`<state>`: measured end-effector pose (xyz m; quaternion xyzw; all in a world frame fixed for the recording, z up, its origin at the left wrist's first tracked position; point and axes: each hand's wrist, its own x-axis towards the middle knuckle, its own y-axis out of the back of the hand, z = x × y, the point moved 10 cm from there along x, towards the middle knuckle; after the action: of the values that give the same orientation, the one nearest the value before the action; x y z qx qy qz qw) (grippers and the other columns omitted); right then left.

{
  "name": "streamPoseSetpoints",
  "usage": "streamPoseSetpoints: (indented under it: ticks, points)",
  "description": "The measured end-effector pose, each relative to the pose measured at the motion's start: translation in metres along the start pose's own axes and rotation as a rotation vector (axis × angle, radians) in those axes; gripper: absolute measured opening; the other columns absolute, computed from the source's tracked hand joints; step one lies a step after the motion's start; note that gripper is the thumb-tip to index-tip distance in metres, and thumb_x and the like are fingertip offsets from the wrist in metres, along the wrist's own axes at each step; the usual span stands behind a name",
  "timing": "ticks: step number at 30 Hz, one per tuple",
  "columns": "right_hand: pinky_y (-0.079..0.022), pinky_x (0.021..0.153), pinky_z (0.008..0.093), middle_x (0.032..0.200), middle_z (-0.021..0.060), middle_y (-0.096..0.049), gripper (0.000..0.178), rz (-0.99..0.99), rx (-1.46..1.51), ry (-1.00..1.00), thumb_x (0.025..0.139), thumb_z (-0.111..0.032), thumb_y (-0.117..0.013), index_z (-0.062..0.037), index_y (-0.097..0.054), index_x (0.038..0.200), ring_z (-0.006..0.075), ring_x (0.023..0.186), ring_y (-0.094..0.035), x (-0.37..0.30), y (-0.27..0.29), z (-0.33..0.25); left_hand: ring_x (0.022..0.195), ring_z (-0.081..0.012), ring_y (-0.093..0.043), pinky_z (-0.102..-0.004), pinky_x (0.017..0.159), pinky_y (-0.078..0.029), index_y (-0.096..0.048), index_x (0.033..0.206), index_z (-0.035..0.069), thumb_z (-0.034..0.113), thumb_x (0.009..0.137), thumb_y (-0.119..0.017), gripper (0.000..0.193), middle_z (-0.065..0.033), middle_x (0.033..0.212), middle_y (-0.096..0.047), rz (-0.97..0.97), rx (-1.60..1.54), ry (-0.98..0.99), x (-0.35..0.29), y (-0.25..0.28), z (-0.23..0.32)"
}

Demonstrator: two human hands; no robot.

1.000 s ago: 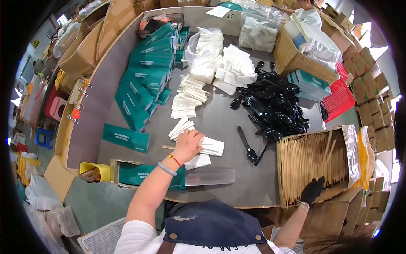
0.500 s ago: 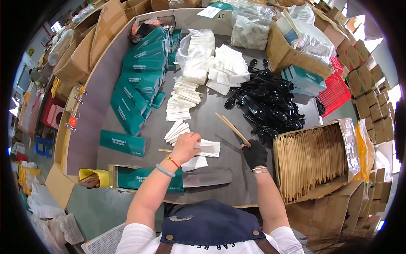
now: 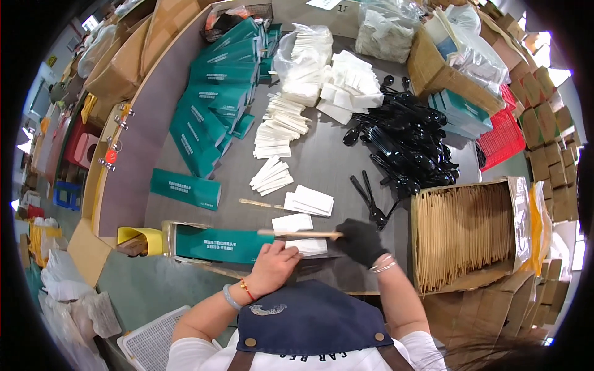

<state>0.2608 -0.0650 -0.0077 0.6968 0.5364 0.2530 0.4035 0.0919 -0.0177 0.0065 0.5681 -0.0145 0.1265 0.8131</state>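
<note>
My right hand [image 3: 362,242], in a black glove, grips a pair of wooden chopsticks [image 3: 303,234] that point left, level above the table's near edge. My bare left hand [image 3: 275,269] is closed at the right end of a green printed sleeve [image 3: 216,245]. A white paper packet [image 3: 309,248] lies at its fingertips; what the fingers pinch is hidden. Just beyond the chopsticks lie another white packet [image 3: 292,223] and a small stack of white packets [image 3: 311,201]. Some black plastic cutlery [image 3: 371,201] rests apart from its pile.
At right stands a carton of chopsticks [image 3: 464,238], with the black cutlery pile [image 3: 411,139] behind it. White packets [image 3: 281,127] run up the middle. Green sleeves [image 3: 213,96] fan out at left, beside the table's side wall [image 3: 133,142]. A yellow container [image 3: 141,241] sits front left.
My left hand has drawn back toward me, from the white packets to the green sleeve's end. The right hand has come nearer and swung the chopsticks level. A white packet now lies by my left fingers.
</note>
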Motion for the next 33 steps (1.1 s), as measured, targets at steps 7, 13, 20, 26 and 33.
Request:
streamPoseSetpoints:
  ticks: [7, 13, 20, 26, 33]
  points:
    - [-0.05, 0.066, 0.041, 0.084, 0.0059, -0.06, 0.028, 0.03, 0.04, -0.129, 0.08, -0.031, -0.068, -0.0238, -0.068, 0.107, 0.0271, 0.078, -0.063, -0.019, -0.02, -0.006, 0.108, -0.0229, -0.05, -0.0402, 0.086, -0.039, -0.064, 0.107, 0.012, 0.019, 0.069, -0.074, 0.04, 0.002, 0.112, -0.058, 0.004, -0.045, 0.091, -0.019, 0.025, -0.024]
    - [-0.051, 0.066, 0.0397, 0.086, 0.0046, -0.063, 0.034, -0.104, -0.237, 0.034, 0.085, -0.025, -0.065, -0.0308, -0.065, 0.119, 0.0257, 0.079, -0.063, -0.039, -0.029, 0.006, 0.111, -0.0307, -0.048, -0.0466, 0.096, -0.037, -0.059, 0.118, 0.006, 0.026, 0.059, -0.084, 0.067, -0.0067, 0.121, -0.055, -0.003, -0.089, 0.231, -0.02, 0.032, -0.061]
    - [-0.053, 0.075, 0.0378, 0.096, 0.0111, -0.066, 0.023, 0.075, 0.236, 0.137, 0.082, -0.015, -0.069, -0.0158, -0.069, 0.104, 0.0292, 0.087, -0.063, -0.022, -0.053, -0.026, 0.112, -0.0303, -0.048, -0.0433, 0.097, -0.038, -0.057, 0.119, 0.005, 0.023, 0.055, -0.085, 0.073, -0.008, 0.121, -0.054, 0.012, -0.105, 0.141, 0.007, 0.02, -0.036]
    - [-0.049, 0.074, 0.0414, 0.089, 0.0138, -0.061, 0.018, 0.061, 0.476, -0.082, 0.076, -0.013, -0.071, -0.0038, -0.061, 0.087, 0.0337, 0.086, -0.06, -0.009, -0.058, -0.044, 0.109, -0.0294, -0.048, -0.0427, 0.095, -0.039, -0.054, 0.123, 0.005, 0.021, 0.061, -0.082, 0.07, -0.0085, 0.12, -0.053, -0.022, -0.08, 0.127, 0.018, 0.008, -0.029]
    - [-0.042, 0.084, 0.0452, 0.111, 0.01, -0.058, 0.047, 0.114, -0.12, 0.09, 0.065, -0.036, -0.08, -0.0127, -0.063, 0.102, 0.0286, 0.1, -0.056, -0.01, -0.024, -0.054, 0.092, -0.0291, -0.05, -0.0388, 0.075, -0.043, -0.065, 0.107, 0.022, 0.011, 0.069, -0.068, 0.04, -0.0088, 0.097, -0.052, -0.187, 0.062, -0.01, 0.036, 0.004, -0.017]
